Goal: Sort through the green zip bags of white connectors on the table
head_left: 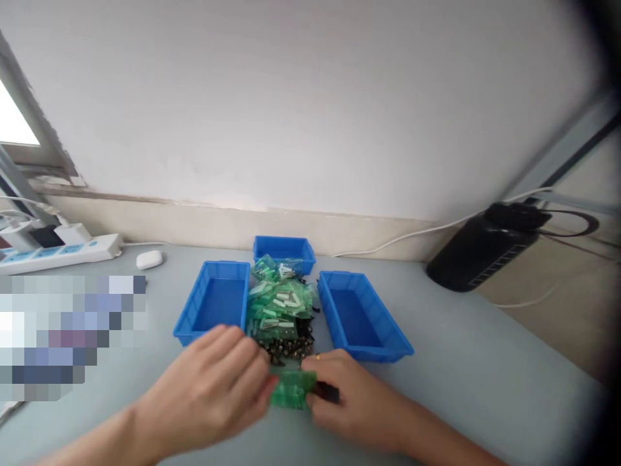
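Nearby, blue trays point(359, 317) flanking green packets point(284, 301), bottle point(478, 252)

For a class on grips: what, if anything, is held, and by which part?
A green packet: right end in the right hand, left end apparently in the left hand. The right hand also holds a dark object, part unclear.

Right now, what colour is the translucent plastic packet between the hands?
The translucent plastic packet is green, best seen in the head view.
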{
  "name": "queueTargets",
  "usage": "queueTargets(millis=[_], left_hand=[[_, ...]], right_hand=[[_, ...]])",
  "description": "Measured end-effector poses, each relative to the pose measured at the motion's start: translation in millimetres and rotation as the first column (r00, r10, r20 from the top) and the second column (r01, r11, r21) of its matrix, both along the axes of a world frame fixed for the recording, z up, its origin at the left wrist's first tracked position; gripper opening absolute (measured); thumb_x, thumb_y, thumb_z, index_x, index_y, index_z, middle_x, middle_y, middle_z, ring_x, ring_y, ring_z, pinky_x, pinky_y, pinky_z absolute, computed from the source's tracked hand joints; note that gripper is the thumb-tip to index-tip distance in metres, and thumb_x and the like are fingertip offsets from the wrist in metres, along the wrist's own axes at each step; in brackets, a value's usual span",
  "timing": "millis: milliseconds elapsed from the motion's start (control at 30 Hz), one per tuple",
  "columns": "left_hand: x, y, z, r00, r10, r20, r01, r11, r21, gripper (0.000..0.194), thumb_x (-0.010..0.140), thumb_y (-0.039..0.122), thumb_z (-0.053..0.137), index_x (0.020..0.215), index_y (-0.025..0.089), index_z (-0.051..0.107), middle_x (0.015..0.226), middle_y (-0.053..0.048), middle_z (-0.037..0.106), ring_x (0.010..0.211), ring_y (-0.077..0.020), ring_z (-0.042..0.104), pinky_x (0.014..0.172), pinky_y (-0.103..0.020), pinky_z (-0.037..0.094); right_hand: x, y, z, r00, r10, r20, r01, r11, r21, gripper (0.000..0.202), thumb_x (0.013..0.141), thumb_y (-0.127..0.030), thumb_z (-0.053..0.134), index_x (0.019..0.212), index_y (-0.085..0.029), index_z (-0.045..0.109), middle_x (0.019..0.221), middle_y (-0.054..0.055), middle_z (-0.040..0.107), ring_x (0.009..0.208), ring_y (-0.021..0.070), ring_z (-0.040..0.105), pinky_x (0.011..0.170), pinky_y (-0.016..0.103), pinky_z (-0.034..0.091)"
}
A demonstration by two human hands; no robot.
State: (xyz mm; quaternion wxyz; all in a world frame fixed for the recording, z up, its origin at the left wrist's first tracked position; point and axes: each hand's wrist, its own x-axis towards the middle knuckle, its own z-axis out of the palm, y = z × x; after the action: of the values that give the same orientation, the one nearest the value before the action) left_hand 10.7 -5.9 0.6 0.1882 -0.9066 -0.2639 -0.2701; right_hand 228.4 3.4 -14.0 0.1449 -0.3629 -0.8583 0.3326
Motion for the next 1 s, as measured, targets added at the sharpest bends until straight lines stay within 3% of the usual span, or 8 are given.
queueTargets(millis=[100, 200, 267, 333, 467, 600, 733, 1000], left_hand=[[11, -5, -7.2, 0.998, -0.055, 0.041, 0.061, 0.986, -0.156, 0.020, 0.086, 0.020, 0.044, 0.067, 0.017, 0.049, 0.055, 0.000, 0.050, 0.046, -0.0146, 0.045, 0.039, -0.027, 0.031], [11, -4, -17.5, 0.996, 0.021, 0.091, 0.015, 0.923, -0.385, 0.015, 0.089, 0.025, 0.041, 0.082, 0.016, 0.051, 0.062, 0.000, 0.055, 0.050, -0.0144, 0.052, 0.042, -0.026, 0.034], [6, -4, -20.9, 0.989, 0.105, 0.101, -0.028, 0.815, -0.579, 0.013, 0.089, 0.026, 0.042, 0.093, 0.016, 0.050, 0.066, 0.001, 0.057, 0.054, -0.0131, 0.054, 0.047, -0.024, 0.037], [3, -4, -20.1, 0.993, 0.100, 0.063, -0.021, 0.674, -0.738, 0.013, 0.089, 0.026, 0.042, 0.081, 0.018, 0.049, 0.064, 0.003, 0.055, 0.053, -0.0110, 0.052, 0.048, -0.022, 0.035], [2, -2, -14.5, 0.992, 0.078, 0.097, 0.051, 0.460, -0.887, 0.020, 0.088, 0.029, 0.044, 0.072, 0.018, 0.049, 0.062, 0.004, 0.051, 0.052, -0.0080, 0.045, 0.048, -0.019, 0.031], [4, 1, -14.3, 0.991, 0.072, 0.115, 0.073, 0.435, -0.897, 0.026, 0.090, 0.032, 0.042, 0.070, 0.017, 0.051, 0.061, 0.003, 0.048, 0.053, -0.0087, 0.041, 0.049, -0.021, 0.029], [1, 4, -16.2, 0.993, 0.058, 0.100, 0.067, 0.417, -0.907, 0.028, 0.090, 0.032, 0.042, 0.068, 0.017, 0.049, 0.062, 0.003, 0.049, 0.054, -0.0087, 0.041, 0.051, -0.021, 0.029], [-1, 8, -15.4, 0.994, 0.081, 0.069, 0.037, 0.347, -0.937, 0.028, 0.091, 0.036, 0.042, 0.072, 0.017, 0.051, 0.061, 0.005, 0.048, 0.053, -0.0077, 0.038, 0.049, -0.019, 0.028]], right_hand=[[1, 0, -0.9, 1.000, 0.029, -0.008, -0.029, 1.000, -0.003, 0.020, 0.063, -0.010, 0.045, 0.058, -0.019, 0.029, 0.054, -0.006, 0.036, 0.053, 0.0085, 0.035, 0.051, 0.021, 0.024], [3, 2, -0.5, 0.997, 0.068, -0.034, -0.069, 0.997, -0.027, 0.020, 0.064, -0.010, 0.046, 0.059, -0.020, 0.029, 0.055, -0.006, 0.036, 0.053, 0.0083, 0.035, 0.051, 0.021, 0.025], [3, 3, -0.4, 0.995, 0.085, -0.055, -0.088, 0.995, -0.049, 0.020, 0.066, -0.010, 0.046, 0.060, -0.020, 0.029, 0.055, -0.006, 0.035, 0.052, 0.0081, 0.035, 0.051, 0.021, 0.025], [3, 3, -1.8, 0.993, 0.094, -0.068, -0.099, 0.993, -0.065, 0.020, 0.068, -0.011, 0.046, 0.060, -0.020, 0.030, 0.055, -0.006, 0.035, 0.052, 0.0080, 0.034, 0.050, 0.021, 0.024], [3, 2, -6.7, 0.996, 0.061, -0.065, -0.065, 0.996, -0.058, 0.019, 0.073, -0.013, 0.044, 0.061, -0.020, 0.032, 0.056, -0.006, 0.036, 0.053, 0.0083, 0.036, 0.051, 0.021, 0.026], [0, 0, -1.9, 0.998, 0.062, 0.024, -0.062, 0.998, 0.017, 0.022, 0.077, -0.021, 0.049, 0.060, -0.019, 0.036, 0.056, -0.005, 0.038, 0.054, 0.0089, 0.038, 0.052, 0.022, 0.027], [-6, 4, 5.5, 0.993, 0.077, 0.090, -0.073, 0.996, -0.053, 0.022, 0.079, -0.030, 0.055, 0.065, -0.018, 0.044, 0.055, -0.006, 0.042, 0.051, 0.0082, 0.040, 0.049, 0.020, 0.027], [-6, 3, -5.2, 1.000, 0.012, -0.012, -0.013, 0.999, -0.044, 0.028, 0.086, -0.038, 0.052, 0.067, -0.017, 0.048, 0.062, -0.004, 0.051, 0.059, 0.0087, 0.047, 0.054, 0.020, 0.031]])
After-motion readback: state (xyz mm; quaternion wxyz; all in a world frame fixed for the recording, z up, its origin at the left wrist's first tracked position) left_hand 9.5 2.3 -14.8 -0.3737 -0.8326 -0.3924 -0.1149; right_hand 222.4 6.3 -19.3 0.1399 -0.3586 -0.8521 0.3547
